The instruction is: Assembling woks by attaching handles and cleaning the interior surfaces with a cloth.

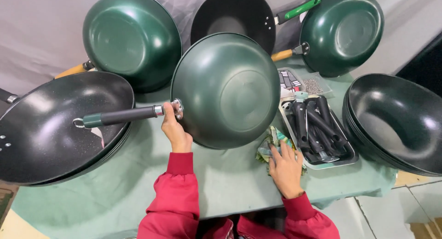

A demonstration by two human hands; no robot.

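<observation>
Meanwhile left hand (pixel 174 128) clamps the green wok (pixel 225 89) handle; right hand (pixel 285 167) lies flat, fingers apart, on crinkled green packets (pixel 269 144).

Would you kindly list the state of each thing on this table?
Centre wok: tipped up, underside showing, handle attached.
Left hand: gripping that wok at the handle joint.
Right hand: flat on a crumpled packet.
Tray: filled with loose black handles.
Right stack of woks: nested, open side up.
</observation>
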